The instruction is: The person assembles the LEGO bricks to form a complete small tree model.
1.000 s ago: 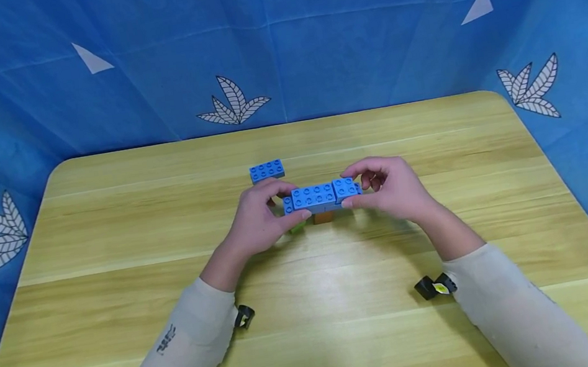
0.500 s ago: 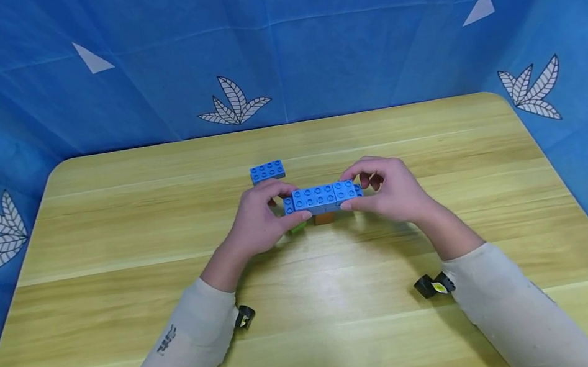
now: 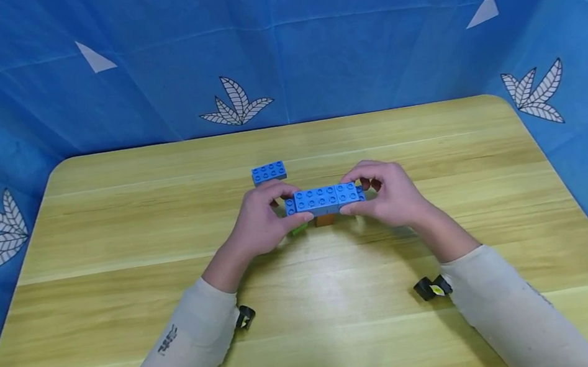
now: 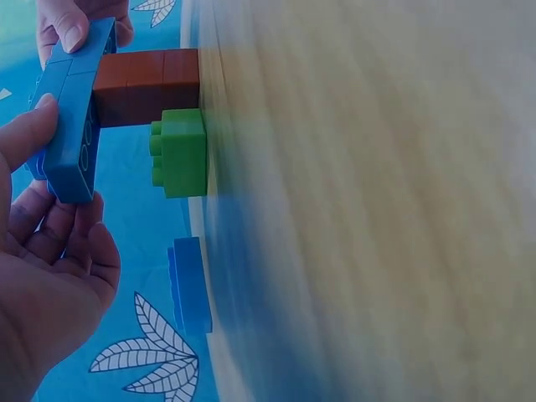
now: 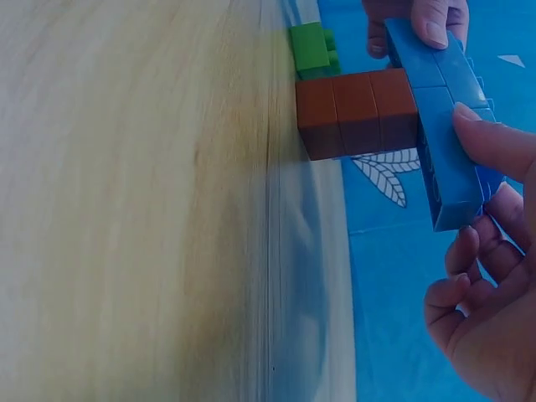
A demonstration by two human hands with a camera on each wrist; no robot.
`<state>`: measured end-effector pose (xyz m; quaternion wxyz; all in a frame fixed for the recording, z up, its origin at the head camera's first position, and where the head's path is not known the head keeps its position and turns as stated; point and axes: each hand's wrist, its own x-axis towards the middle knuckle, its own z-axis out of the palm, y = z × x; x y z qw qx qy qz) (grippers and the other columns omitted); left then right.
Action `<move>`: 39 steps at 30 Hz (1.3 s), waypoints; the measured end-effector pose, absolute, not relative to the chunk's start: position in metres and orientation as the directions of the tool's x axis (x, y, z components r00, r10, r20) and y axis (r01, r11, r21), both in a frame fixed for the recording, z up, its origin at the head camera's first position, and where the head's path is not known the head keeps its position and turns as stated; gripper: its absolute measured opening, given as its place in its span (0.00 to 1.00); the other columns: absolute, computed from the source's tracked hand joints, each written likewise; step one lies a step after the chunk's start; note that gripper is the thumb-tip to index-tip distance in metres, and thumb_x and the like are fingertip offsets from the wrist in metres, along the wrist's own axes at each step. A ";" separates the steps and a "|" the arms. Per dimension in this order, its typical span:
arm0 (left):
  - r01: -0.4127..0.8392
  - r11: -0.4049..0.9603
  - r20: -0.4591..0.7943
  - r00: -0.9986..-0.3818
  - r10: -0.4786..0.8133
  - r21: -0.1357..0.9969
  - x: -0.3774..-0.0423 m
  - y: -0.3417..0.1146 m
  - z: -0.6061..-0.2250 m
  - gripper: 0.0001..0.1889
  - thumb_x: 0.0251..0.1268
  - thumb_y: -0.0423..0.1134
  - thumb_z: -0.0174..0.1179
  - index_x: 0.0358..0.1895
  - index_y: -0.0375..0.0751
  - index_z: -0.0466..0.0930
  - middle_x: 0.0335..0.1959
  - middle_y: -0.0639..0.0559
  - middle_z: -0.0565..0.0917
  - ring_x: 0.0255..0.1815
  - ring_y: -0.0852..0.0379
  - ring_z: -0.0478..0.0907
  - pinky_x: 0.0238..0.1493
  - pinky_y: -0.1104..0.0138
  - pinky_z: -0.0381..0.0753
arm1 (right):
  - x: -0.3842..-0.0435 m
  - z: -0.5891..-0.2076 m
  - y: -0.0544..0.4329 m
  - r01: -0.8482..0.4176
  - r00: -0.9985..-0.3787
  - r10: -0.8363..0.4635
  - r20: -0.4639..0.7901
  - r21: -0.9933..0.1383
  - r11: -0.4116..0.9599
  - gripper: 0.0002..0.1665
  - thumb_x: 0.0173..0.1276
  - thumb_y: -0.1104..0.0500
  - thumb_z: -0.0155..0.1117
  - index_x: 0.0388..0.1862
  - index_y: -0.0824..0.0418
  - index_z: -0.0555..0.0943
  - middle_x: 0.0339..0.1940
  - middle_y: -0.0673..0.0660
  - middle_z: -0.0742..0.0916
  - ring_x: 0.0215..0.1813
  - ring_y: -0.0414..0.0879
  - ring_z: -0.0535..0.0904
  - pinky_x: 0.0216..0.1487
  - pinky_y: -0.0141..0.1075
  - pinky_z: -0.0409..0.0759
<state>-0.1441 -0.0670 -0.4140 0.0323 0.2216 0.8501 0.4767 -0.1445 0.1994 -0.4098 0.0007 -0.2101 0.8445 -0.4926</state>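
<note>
A brown brick stack point(image 5: 356, 113) stands on the table and bears two layers of blue toy building bricks crosswise, like a T. On top, a long blue brick point(image 3: 315, 198) and a short blue brick point(image 3: 347, 193) lie end to end, their studs level. Studs of the lower blue layer stick out at both ends. My left hand point(image 3: 262, 219) pinches the long brick near its left end, thumb in front and fingers behind. At the other end my right hand point(image 3: 388, 192) pinches the short brick, its other fingers curled loosely below.
A green brick point(image 4: 184, 152) stands on the table just left of the brown stack, mostly hidden under the blue layers in the head view. Farther back and left lies a loose blue brick point(image 3: 268, 172). A blue curtain point(image 3: 274, 42) hangs behind the table.
The short blue brick has gone down from slightly raised to level with the long one, my right thumb and fingers still on it. My left hand keeps its hold.
</note>
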 end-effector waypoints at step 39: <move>0.348 0.373 0.186 -0.895 0.406 0.860 -0.144 -0.080 -0.414 0.21 0.54 0.42 0.77 0.51 0.41 0.85 0.47 0.54 0.83 0.51 0.52 0.75 0.48 0.51 0.75 | -0.132 -0.441 0.197 -0.167 -0.959 -0.236 0.154 -0.985 0.036 0.23 0.53 0.77 0.75 0.49 0.72 0.82 0.43 0.59 0.82 0.38 0.50 0.71 0.33 0.32 0.73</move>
